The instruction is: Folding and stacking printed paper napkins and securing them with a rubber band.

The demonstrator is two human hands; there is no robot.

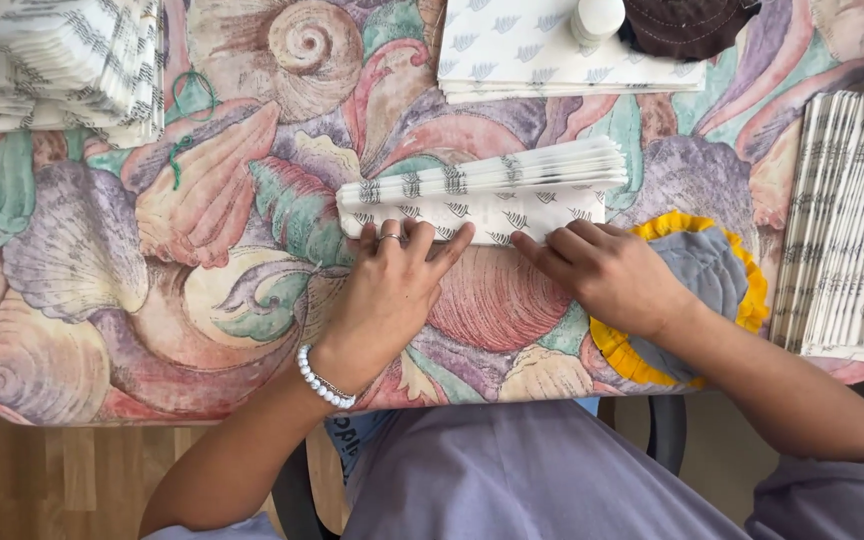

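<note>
Both hands flat, grip released, pressing folded paper [477,200]; long axis left-right.

Head cam looks straight down, close over table [102,300] (single view only).

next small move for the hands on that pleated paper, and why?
Probably fold the flat strip up into one more pleat. The patterned paper is already accordion-folded along its far side, while its near edge lies flat under the left hand and right hand, whose fingers press that edge to the table.
</note>
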